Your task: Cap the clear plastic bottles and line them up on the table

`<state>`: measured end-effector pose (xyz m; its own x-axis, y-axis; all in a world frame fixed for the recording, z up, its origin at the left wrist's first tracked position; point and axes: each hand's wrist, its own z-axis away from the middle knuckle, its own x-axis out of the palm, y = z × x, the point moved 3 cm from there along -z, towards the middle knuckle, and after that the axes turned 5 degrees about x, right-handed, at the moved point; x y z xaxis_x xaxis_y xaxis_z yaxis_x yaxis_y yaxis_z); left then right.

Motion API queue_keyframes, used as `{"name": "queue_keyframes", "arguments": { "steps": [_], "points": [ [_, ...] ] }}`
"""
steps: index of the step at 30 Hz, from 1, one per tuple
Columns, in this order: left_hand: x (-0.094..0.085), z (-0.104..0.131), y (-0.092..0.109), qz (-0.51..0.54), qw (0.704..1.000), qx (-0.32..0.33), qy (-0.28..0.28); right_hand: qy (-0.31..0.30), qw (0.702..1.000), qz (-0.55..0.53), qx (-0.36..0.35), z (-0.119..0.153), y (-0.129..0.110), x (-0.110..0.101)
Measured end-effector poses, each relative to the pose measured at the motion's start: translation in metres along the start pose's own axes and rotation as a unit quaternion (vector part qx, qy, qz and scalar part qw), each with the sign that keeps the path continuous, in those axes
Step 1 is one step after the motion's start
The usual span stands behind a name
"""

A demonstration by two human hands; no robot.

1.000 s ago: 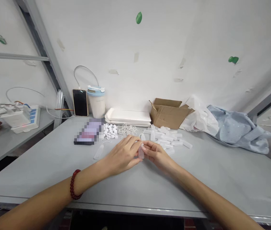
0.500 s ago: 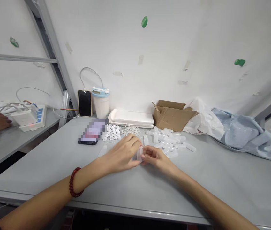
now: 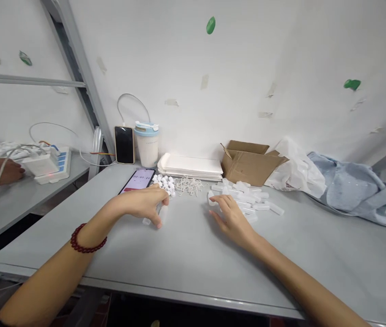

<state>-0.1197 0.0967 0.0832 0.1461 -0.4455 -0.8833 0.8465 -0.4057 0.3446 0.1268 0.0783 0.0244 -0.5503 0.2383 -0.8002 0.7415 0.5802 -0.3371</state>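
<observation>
My left hand (image 3: 147,203) is at the left of the work area, with thumb and fingertips around a small translucent plastic vial (image 3: 164,214). Another clear vial (image 3: 146,221) lies on the table under that hand, partly hidden. My right hand (image 3: 232,219) has its thumb and fingers apart. Its fingertips are right at a standing translucent vial (image 3: 211,197), at the left edge of a pile of similar vials (image 3: 247,197); contact is unclear. Small white caps (image 3: 165,182) lie just beyond my left hand. Beside them is a heap of thin white loops (image 3: 188,186).
A phone (image 3: 138,178) showing a timer lies behind my left hand. Along the wall stand another phone (image 3: 124,144), a lidded cup (image 3: 147,145), stacked white paper (image 3: 191,167), a cardboard box (image 3: 250,165), a plastic bag (image 3: 297,170) and blue cloth (image 3: 353,186). Another person's hand (image 3: 7,171) is at far left.
My hands have separated from around one vial at the centre. My left hand has moved left with a vial; my right hand has opened and shifted to the pile's left edge.
</observation>
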Motion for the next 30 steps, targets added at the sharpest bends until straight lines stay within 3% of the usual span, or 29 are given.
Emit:
{"name": "queue_keyframes", "arguments": {
  "steps": [5, 8, 12, 15, 17, 23, 30],
  "points": [
    [0.004, -0.003, -0.002, -0.014, 1.000, -0.012, -0.025, -0.017, 0.989, 0.149, 0.009, -0.003, 0.009, 0.007],
    [0.003, -0.004, -0.004, -0.012, 1.000, 0.008, -0.009, -0.036, 0.978, 0.205, 0.013, -0.004, 0.009, 0.010],
    [0.002, -0.014, -0.003, 0.002, 0.993, 0.050, 0.109, -0.062, 0.968, 0.241, 0.017, -0.004, 0.007, 0.014],
    [0.007, -0.029, 0.000, -0.025, 0.968, 0.092, 0.230, -0.071, 0.966, 0.246, 0.022, -0.003, 0.007, 0.017],
    [0.014, -0.040, 0.004, -0.055, 0.952, 0.125, 0.274, -0.071, 0.968, 0.241, 0.023, -0.003, 0.008, 0.018],
    [0.024, -0.060, 0.018, -0.176, 0.918, 0.194, 0.297, -0.048, 0.976, 0.213, 0.014, -0.003, 0.007, 0.015],
    [0.030, -0.071, 0.030, -0.293, 0.885, 0.220, 0.288, -0.041, 0.987, 0.158, -0.004, -0.002, -0.004, 0.011]
  ]
}}
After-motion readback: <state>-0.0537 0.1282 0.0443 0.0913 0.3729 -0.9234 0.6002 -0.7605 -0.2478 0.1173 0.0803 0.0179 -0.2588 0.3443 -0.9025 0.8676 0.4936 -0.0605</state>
